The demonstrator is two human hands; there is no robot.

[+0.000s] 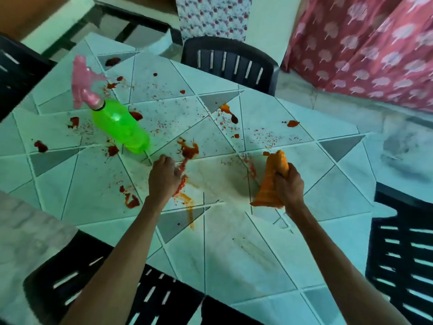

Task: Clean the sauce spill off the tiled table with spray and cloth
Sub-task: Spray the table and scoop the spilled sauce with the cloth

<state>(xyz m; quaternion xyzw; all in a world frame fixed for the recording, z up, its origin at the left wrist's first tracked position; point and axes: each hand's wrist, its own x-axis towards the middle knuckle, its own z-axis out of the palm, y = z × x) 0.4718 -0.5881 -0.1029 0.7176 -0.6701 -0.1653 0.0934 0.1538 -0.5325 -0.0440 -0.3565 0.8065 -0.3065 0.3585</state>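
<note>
Right hand (289, 184) grips the bunched orange cloth (273, 181); left hand (164, 177), loosely curled, holds nothing. Reaching for the spray bottle (120, 127) beyond could drag it through the sauce smear (182, 184) alongside.

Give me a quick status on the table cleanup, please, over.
Right hand grips cloth; left hand on table beside sauce. Middle smeared, splatter remains on far tiles. Spray bottle stands free among the spots.

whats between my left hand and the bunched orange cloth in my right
In the head view, a ridge of red sauce lies right beside the left hand; past it a smeared, mostly wiped patch of tiled table runs to the orange cloth.
</note>
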